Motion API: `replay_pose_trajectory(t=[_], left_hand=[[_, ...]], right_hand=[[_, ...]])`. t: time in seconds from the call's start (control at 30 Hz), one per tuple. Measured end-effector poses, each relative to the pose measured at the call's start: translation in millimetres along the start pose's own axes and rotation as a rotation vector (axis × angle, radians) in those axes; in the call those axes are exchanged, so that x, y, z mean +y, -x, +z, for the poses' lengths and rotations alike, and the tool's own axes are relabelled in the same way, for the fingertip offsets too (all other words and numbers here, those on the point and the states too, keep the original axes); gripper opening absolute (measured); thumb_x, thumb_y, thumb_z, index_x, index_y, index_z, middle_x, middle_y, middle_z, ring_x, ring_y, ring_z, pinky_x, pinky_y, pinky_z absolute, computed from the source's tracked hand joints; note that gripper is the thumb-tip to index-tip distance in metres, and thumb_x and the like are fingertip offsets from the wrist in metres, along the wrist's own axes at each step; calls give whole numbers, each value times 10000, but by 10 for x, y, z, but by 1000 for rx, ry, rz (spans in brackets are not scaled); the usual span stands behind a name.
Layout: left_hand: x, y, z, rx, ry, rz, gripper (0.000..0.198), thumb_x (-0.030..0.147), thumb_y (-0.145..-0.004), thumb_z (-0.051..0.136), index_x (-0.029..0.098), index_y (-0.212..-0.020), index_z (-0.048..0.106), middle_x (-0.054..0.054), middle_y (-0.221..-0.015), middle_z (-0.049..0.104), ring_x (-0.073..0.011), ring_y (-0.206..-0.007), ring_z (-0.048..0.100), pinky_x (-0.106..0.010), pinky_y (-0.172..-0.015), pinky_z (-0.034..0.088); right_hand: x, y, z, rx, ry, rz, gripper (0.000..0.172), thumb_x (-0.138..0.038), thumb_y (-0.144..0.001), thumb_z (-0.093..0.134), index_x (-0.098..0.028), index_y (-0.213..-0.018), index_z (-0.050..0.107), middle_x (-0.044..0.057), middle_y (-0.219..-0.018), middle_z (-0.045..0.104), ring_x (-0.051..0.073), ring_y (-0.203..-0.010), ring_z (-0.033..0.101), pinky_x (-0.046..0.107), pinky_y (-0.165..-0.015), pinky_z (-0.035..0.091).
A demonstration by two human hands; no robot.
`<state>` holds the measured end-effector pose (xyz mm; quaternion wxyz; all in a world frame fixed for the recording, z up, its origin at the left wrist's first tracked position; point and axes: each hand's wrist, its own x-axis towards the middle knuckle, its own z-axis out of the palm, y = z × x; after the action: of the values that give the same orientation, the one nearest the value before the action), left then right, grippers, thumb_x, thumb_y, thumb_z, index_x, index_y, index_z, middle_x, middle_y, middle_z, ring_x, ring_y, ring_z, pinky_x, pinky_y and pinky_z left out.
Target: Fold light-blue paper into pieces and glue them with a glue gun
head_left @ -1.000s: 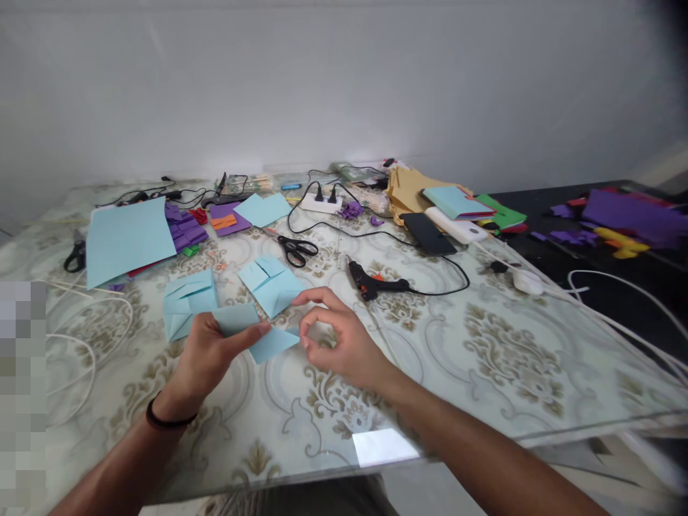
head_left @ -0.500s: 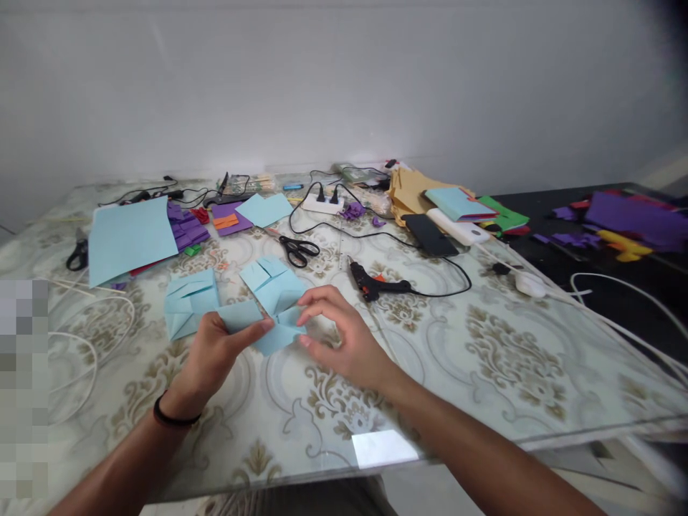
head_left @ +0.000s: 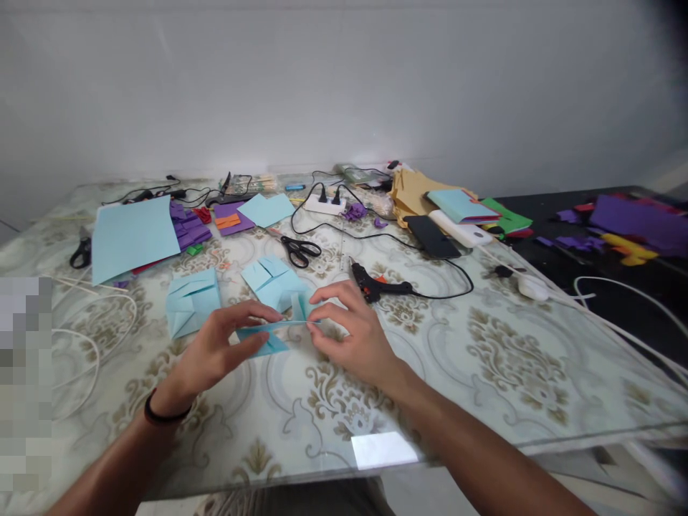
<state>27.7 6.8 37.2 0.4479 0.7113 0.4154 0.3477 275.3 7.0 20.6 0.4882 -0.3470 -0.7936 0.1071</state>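
A light blue folded paper (head_left: 271, 343) is held between both hands just above the table, its upper edge turned almost edge-on to me. My left hand (head_left: 218, 344) grips its left part between thumb and fingers. At its right end my right hand (head_left: 355, 330) pinches the paper with thumb and fingertips. Left of it lies a folded blue paper piece (head_left: 192, 304) with a slit across its top. Another folded blue piece (head_left: 271, 279) rests just behind the held paper, which partly covers it.
Behind the hands lie black scissors (head_left: 301, 251) and a hot glue gun (head_left: 379, 283) with its cable. A power strip (head_left: 325, 205), a dark phone (head_left: 433, 236), and blue sheets (head_left: 134, 240) are farther back. White cables (head_left: 91, 351) loop at the left.
The held blue paper has tilted from facing me to nearly edge-on. My left fingers have extended over it, and my right fingers have closed on its right end.
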Motion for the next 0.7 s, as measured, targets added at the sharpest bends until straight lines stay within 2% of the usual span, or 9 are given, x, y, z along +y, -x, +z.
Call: replay_pose_trajectory(t=[0.17,0.27,0.37,0.5,0.7], left_hand=[[-20,-19,66,128,-294,39,83,251,-918,715,214,-935,788,-23,-926,812,-183,-852,748,-259,-757,559],[-34,-7,115,165,-371,114,65,205,-910,714,214,-903,778,-8,-897,816,-170,-816,755,-227,-664,541],[-46,20,188,143,-410,204,98,138,-908,698,212,-920,760,-1,-920,814,-161,-836,760,-229,-727,553],[-71,56,296,107,-394,283,130,101,-916,681,209,-948,745,-2,-949,809,-147,-874,757,-231,-810,554],[-85,73,311,99,-375,276,141,97,-916,676,211,-962,744,-4,-949,803,-146,-876,751,-232,-802,550]], right_hand=[[19,-3,-13,7,68,17,130,-92,-869,681,-218,-847,657,70,-1046,671,255,-1016,578,463,-932,461],[7,14,13,13,144,-5,111,-128,-847,728,-225,-879,683,85,-1151,683,305,-1107,537,517,-984,424],[-20,42,67,20,157,-70,94,-166,-860,753,-225,-915,706,89,-1156,702,312,-1126,524,528,-998,414],[-44,73,137,-18,111,-141,94,-142,-896,729,-229,-885,694,33,-979,750,248,-1006,581,502,-985,387],[-29,70,136,-71,57,-110,88,-154,-925,703,-229,-884,685,0,-901,753,205,-920,626,480,-995,354]])
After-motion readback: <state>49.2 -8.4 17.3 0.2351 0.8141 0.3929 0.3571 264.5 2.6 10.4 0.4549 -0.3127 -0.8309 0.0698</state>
